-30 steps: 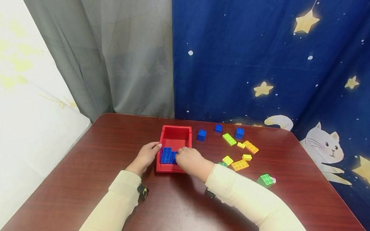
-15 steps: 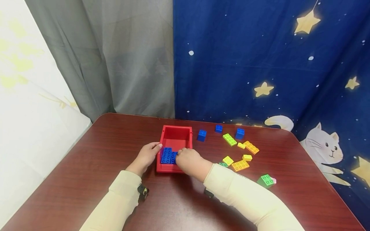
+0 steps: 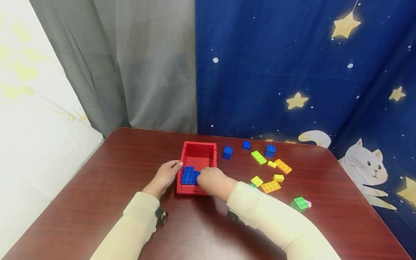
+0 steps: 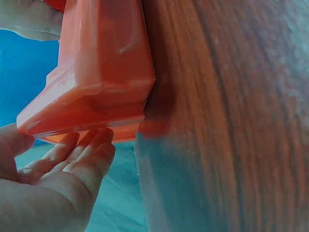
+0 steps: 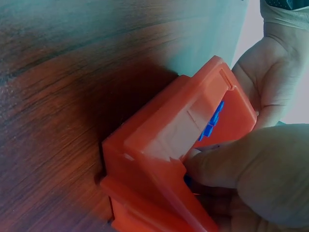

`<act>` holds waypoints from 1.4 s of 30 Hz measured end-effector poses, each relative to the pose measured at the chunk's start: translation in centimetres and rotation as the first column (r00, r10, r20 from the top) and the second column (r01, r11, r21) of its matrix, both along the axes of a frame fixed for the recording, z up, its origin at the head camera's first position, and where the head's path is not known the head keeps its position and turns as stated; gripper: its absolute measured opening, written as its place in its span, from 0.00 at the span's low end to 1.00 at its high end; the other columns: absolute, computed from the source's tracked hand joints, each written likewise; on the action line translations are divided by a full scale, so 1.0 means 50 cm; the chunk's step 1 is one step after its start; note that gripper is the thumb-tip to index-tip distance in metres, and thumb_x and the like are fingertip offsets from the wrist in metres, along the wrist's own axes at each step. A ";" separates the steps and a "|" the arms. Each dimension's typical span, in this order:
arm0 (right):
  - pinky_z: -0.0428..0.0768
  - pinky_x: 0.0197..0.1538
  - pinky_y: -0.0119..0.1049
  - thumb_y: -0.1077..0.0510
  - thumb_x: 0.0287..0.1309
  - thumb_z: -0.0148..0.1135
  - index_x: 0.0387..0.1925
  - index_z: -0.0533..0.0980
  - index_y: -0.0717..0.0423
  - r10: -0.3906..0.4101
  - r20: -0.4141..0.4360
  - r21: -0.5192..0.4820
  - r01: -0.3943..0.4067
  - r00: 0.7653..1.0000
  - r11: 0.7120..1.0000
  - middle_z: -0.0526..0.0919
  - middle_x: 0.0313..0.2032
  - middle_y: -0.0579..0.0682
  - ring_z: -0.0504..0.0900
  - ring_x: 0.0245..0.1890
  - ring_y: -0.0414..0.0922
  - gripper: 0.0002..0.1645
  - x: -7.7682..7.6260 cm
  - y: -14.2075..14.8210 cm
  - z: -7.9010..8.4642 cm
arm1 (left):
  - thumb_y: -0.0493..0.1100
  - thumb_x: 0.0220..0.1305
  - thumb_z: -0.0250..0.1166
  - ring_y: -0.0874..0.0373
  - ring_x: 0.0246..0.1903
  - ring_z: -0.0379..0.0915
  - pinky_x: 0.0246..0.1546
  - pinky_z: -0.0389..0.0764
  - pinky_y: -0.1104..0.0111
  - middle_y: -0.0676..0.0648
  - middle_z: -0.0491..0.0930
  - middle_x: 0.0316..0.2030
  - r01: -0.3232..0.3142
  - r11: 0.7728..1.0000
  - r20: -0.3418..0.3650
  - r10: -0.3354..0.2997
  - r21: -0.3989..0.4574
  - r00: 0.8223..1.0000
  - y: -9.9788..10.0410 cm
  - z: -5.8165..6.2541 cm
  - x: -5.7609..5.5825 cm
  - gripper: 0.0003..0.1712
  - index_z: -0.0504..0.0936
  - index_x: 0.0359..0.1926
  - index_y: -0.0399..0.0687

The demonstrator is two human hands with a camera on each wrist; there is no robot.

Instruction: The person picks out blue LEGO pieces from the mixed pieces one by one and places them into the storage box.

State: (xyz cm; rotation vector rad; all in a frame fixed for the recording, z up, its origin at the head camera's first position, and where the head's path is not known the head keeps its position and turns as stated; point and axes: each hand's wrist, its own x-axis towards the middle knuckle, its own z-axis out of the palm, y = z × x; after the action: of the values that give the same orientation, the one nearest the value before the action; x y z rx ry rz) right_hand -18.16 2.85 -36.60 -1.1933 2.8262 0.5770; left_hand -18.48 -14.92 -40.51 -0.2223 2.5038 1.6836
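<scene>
A red box stands on the table with blue bricks packed in its near left part. At its left wall, my left hand holds the rim, thumb on top; the left wrist view shows the fingers against the wall under the rim. My right hand reaches over the right wall, fingers bent down inside. It grips a blue brick beside the others, partly covered by the hand. In the right wrist view the thumb dips inside the box, and the other fingertips are hidden.
Three loose blue bricks, one of them a near blue brick, lie right of the box. Farther right are a lime brick, an orange brick, several yellow ones and a green brick. Curtains hang behind the table.
Both hands stay at the box with almost no movement. The right forearm has shifted slightly to the left, and the whole view has drifted a little.
</scene>
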 end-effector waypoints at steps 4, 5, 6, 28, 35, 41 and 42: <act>0.83 0.46 0.34 0.52 0.51 0.72 0.46 0.84 0.47 -0.009 0.035 -0.012 0.010 0.999 1.000 0.86 0.39 0.46 0.83 0.38 0.42 0.18 -0.004 -0.001 0.002 | 0.51 0.74 0.50 0.37 0.65 0.61 0.61 0.67 0.46 0.35 0.67 0.65 0.000 1.000 -0.004 0.000 -0.003 1.000 0.001 -0.001 -0.002 0.29 0.65 0.68 0.40; 0.83 0.46 0.34 0.52 0.50 0.72 0.46 0.84 0.47 -0.009 0.042 -0.017 0.010 0.999 1.000 0.86 0.38 0.46 0.83 0.38 0.42 0.18 -0.004 -0.001 0.003 | 0.51 0.74 0.50 0.37 0.65 0.61 0.61 0.67 0.46 0.35 0.67 0.65 0.000 1.000 -0.004 0.000 -0.004 1.000 0.001 -0.001 -0.002 0.29 0.65 0.68 0.40; 0.83 0.46 0.34 0.52 0.50 0.72 0.46 0.84 0.47 -0.012 0.050 -0.021 0.013 0.999 1.000 0.86 0.38 0.46 0.83 0.38 0.42 0.18 -0.004 -0.001 0.004 | 0.51 0.74 0.50 0.37 0.65 0.61 0.61 0.67 0.46 0.35 0.67 0.64 -0.001 1.000 -0.005 0.001 -0.006 1.000 0.001 -0.001 -0.002 0.28 0.65 0.68 0.40; 0.82 0.49 0.33 0.53 0.53 0.70 0.45 0.84 0.49 -0.029 0.119 -0.052 0.035 0.992 0.998 0.86 0.37 0.46 0.84 0.39 0.42 0.16 -0.010 0.000 0.013 | 0.50 0.74 0.50 0.36 0.65 0.61 0.61 0.68 0.45 0.34 0.66 0.65 0.000 1.000 -0.001 0.000 -0.009 1.000 0.001 0.000 0.002 0.28 0.66 0.68 0.40; 0.82 0.47 0.32 0.53 0.54 0.70 0.43 0.84 0.50 -0.019 0.103 -0.082 0.028 0.994 0.996 0.86 0.33 0.46 0.83 0.35 0.42 0.14 -0.017 -0.001 0.015 | 0.51 0.73 0.51 0.36 0.64 0.62 0.60 0.69 0.45 0.34 0.67 0.64 -0.004 1.000 -0.002 0.004 -0.011 1.000 0.002 -0.001 0.001 0.29 0.66 0.68 0.40; 0.82 0.48 0.33 0.53 0.53 0.70 0.45 0.84 0.49 -0.029 0.104 -0.077 0.037 0.994 0.996 0.86 0.34 0.46 0.84 0.36 0.42 0.16 -0.019 -0.004 0.014 | 0.51 0.73 0.51 0.36 0.64 0.62 0.60 0.69 0.45 0.34 0.66 0.65 -0.003 1.000 -0.001 0.003 -0.014 1.000 0.001 -0.002 0.001 0.29 0.66 0.68 0.40; 0.82 0.48 0.34 0.53 0.53 0.70 0.46 0.84 0.49 -0.030 0.104 -0.075 0.038 0.994 0.996 0.86 0.35 0.46 0.84 0.37 0.42 0.16 -0.019 -0.004 0.014 | 0.51 0.73 0.51 0.36 0.64 0.62 0.60 0.69 0.45 0.34 0.66 0.65 -0.003 1.000 -0.001 0.003 -0.012 1.000 0.001 -0.001 0.001 0.29 0.66 0.68 0.40</act>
State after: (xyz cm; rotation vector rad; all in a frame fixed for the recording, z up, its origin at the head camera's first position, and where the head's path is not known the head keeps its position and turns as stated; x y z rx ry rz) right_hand -19.10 2.64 -35.90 -1.1477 2.7992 0.3968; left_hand -18.44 -14.88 -40.57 -0.2259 2.5161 1.6706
